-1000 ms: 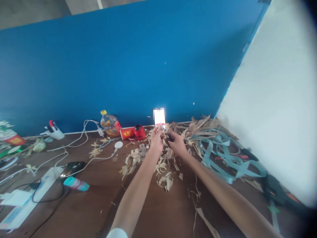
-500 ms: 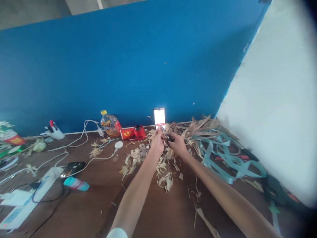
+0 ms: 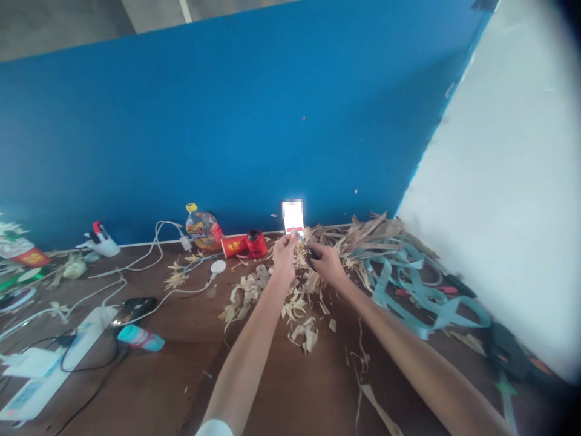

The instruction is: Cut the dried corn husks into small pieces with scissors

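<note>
My right hand point(image 3: 327, 264) is closed round the dark handles of a pair of scissors point(image 3: 301, 240), whose blades point up and left. Close beside the blades, my left hand point(image 3: 284, 257) is closed in a pinch; whatever lies between its fingertips is too small to make out. Dry, pale husk-like scraps point(image 3: 308, 338) lie heaped below and around both hands. Just behind the fingertips stands a bright phone-like screen point(image 3: 293, 217), partly blurred out, its lower end near the blade tips.
Teal ribbon point(image 3: 408, 297) and dry leaf strips point(image 3: 358, 235) spread to the right. A bottle point(image 3: 200, 229) and red paper cups point(image 3: 256, 244) stand left of my hands. Further left are a power strip point(image 3: 84, 339), cables, a teal roll point(image 3: 141, 338) and a pen cup point(image 3: 105, 245).
My left hand has shifted slightly left and down, a little away from my right hand. The scissors remain in my right hand, nearly in place.
</note>
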### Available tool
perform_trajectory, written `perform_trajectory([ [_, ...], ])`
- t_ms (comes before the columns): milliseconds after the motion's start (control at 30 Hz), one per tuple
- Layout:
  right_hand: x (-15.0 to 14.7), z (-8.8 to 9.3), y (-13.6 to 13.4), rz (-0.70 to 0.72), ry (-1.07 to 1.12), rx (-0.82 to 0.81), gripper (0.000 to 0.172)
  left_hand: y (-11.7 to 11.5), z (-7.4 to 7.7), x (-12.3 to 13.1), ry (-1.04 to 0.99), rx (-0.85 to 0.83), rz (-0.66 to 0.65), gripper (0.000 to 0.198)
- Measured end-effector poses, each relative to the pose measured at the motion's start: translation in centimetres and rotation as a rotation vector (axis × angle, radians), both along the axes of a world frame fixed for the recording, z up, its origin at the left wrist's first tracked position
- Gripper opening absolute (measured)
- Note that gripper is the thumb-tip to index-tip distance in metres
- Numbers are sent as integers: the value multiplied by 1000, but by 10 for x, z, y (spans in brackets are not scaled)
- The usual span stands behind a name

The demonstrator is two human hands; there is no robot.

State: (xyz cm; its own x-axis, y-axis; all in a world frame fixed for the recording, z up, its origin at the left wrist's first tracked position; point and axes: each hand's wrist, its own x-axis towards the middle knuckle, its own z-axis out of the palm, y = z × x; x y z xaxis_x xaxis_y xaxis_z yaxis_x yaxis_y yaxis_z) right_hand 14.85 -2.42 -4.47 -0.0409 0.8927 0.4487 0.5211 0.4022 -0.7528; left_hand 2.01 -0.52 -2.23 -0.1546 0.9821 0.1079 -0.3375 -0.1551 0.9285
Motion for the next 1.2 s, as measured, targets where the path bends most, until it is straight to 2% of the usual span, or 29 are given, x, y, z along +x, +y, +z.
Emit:
perform_trajectory([
  [233,7,6,1,72,3,-11,24,3,8,-11,142,8,-35,33],
  [467,13,16,1,124,0,-68,29,-1,19,-20,191,31,-125,30],
  [833,16,13,5,166,-86,-41,26,0,15,-19,86,-60,-153,29],
  [1200,15,11,5,205,-17,-44,26,1,17,-21,94,-1,-167,29],
])
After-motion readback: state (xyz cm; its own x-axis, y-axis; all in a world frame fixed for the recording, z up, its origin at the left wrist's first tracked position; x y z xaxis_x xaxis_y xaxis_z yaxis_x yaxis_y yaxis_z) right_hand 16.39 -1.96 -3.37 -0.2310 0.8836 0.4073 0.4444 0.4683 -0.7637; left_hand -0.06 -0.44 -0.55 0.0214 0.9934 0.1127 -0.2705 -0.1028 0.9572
